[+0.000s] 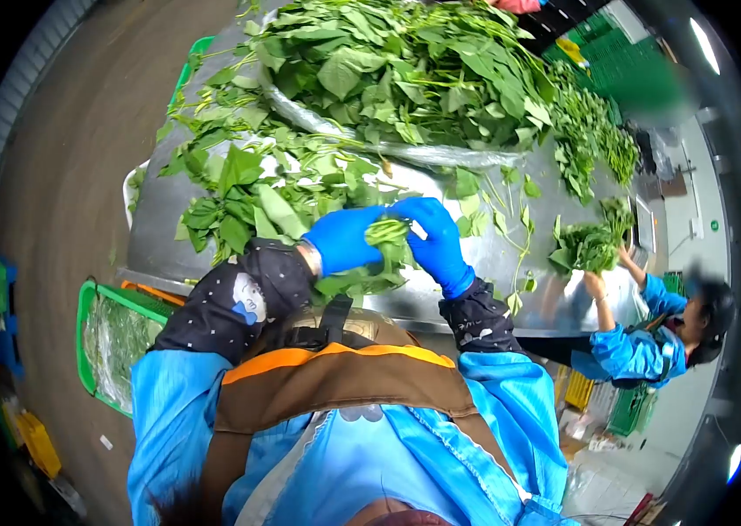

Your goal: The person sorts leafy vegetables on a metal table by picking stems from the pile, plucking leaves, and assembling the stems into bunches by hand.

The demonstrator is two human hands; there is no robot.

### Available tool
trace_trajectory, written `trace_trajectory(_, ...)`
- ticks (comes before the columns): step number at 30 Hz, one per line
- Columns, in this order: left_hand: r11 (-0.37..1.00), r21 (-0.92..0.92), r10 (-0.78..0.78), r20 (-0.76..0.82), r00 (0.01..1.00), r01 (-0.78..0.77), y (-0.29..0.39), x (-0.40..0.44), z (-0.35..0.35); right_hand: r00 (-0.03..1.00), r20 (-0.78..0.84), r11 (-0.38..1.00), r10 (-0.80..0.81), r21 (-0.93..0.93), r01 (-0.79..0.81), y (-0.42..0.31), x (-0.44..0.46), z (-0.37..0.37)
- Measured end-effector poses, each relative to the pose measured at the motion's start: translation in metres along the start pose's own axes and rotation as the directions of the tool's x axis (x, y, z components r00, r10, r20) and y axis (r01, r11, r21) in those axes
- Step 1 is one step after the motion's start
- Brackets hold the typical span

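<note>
My left hand (pixel 344 241), in a blue glove, is closed around a small bunch of leafy greens (pixel 386 233) in front of my apron. The bunch's stems show as a pale green cluster between my hands, and its leaves hang below them. Also gloved in blue, my right hand (pixel 434 245) curls its fingers over the stem side of the same bunch, with a gap between thumb and fingers. Loose greens (pixel 235 206) lie on the metal table (pixel 164 254) just beyond my left hand. Sparse sprigs (pixel 520 237) are strewn to the right of my right hand.
A large heap of greens (pixel 406 74) lies behind a clear plastic roll (pixel 441 156). At the right, a co-worker (pixel 642 337) in blue handles another bunch (pixel 588 247). A green crate (pixel 88 342) with a plastic liner stands below the table's left edge.
</note>
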State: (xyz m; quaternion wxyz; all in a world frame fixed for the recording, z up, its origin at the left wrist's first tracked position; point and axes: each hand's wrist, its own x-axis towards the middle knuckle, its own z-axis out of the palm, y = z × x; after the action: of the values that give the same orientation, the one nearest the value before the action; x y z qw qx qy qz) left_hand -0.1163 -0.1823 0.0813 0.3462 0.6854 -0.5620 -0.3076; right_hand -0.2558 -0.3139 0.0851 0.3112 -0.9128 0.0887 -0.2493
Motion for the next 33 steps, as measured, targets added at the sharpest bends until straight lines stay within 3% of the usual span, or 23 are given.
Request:
trace_trajectory(1,0.995,-0.073,-0.062,0.043,0.997,0.065,-0.016,0.004,0.008,0.981,-0.125,0.989,0.147,0.049,-0.142,0.001,-0.010,-0.008)
trace_trajectory(2,0.979,-0.147,-0.130,0.089,0.987,0.142,-0.035,0.006,0.017,0.956,-0.224,0.980,0.191,-0.016,-0.199,0.017,-0.021,-0.019)
trace_trajectory(3,0.956,-0.163,-0.228,0.100,0.968,0.242,-0.057,0.006,0.028,0.894,-0.321,0.949,0.312,0.061,-0.309,0.030,-0.034,-0.033)
trace_trajectory(4,0.897,-0.367,-0.211,0.136,0.968,0.246,-0.068,0.002,0.030,0.776,-0.337,0.841,0.533,0.317,-0.439,0.041,-0.048,-0.046)
trace_trajectory(5,0.791,-0.552,-0.230,0.131,0.964,0.264,-0.048,-0.002,0.023,0.764,-0.335,0.834,0.551,0.260,-0.487,0.068,-0.067,-0.059)
trace_trajectory(6,0.647,-0.713,-0.249,0.136,0.959,0.269,-0.028,-0.005,0.016,0.715,-0.301,0.772,0.630,0.339,-0.537,0.094,-0.089,-0.068)
trace_trajectory(7,0.506,-0.815,-0.245,0.176,0.953,0.280,-0.031,-0.003,0.019,0.701,-0.290,0.758,0.652,0.229,-0.611,0.108,-0.108,-0.076)
trace_trajectory(8,0.487,-0.778,-0.293,0.282,0.914,0.397,-0.021,-0.003,0.006,0.683,-0.281,0.730,0.674,0.113,-0.674,0.119,-0.126,-0.083)
trace_trajectory(10,0.593,-0.735,-0.248,0.221,0.943,0.328,-0.034,-0.002,0.004,0.665,-0.317,0.643,0.677,-0.186,-0.743,0.122,-0.148,-0.090)
trace_trajectory(12,0.588,-0.738,-0.251,0.222,0.942,0.331,-0.039,-0.004,0.003,0.611,-0.187,0.581,0.770,-0.193,-0.791,0.110,-0.146,-0.084)
trace_trajectory(16,0.603,-0.693,-0.275,0.285,0.918,0.395,-0.037,-0.008,0.005,0.748,-0.080,0.633,0.659,-0.479,-0.609,0.113,-0.154,-0.031)
trace_trajectory(18,0.601,-0.677,-0.299,0.303,0.905,0.425,-0.031,-0.010,0.002,0.742,-0.109,0.635,0.662,-0.445,-0.632,0.120,-0.151,-0.024)
trace_trajectory(21,0.381,-0.845,-0.362,0.238,0.901,0.376,-0.038,-0.018,0.005,0.683,-0.142,0.679,0.717,-0.080,-0.730,0.102,-0.129,-0.026)
trace_trajectory(24,0.309,-0.882,-0.052,0.357,0.932,0.355,-0.075,-0.028,0.013,0.714,-0.158,0.730,0.682,0.100,-0.676,0.059,-0.094,-0.002)
trace_trajectory(26,0.405,-0.879,0.008,0.279,0.960,0.252,-0.098,-0.036,0.028,0.842,-0.162,0.851,0.514,0.218,-0.478,0.039,-0.076,0.030)
trace_trajectory(28,0.024,-0.905,-0.059,0.422,0.904,0.424,-0.087,-0.029,0.031,0.941,-0.148,0.948,0.304,0.143,-0.283,0.026,-0.061,0.046)
trace_trajectory(29,0.031,-0.891,-0.075,0.450,0.890,0.453,-0.081,-0.027,0.027,0.946,-0.154,0.954,0.285,0.140,-0.264,0.014,-0.052,0.046)
trace_trajectory(31,0.323,-0.890,-0.011,0.336,0.942,0.322,-0.092,-0.026,0.036,0.951,-0.103,0.952,0.290,0.127,-0.277,0.010,-0.046,0.050)
trace_trajectory(33,0.261,-0.795,-0.290,0.476,0.830,0.547,-0.026,-0.019,0.011,0.938,-0.072,0.939,0.339,0.089,-0.332,0.000,-0.038,0.054)
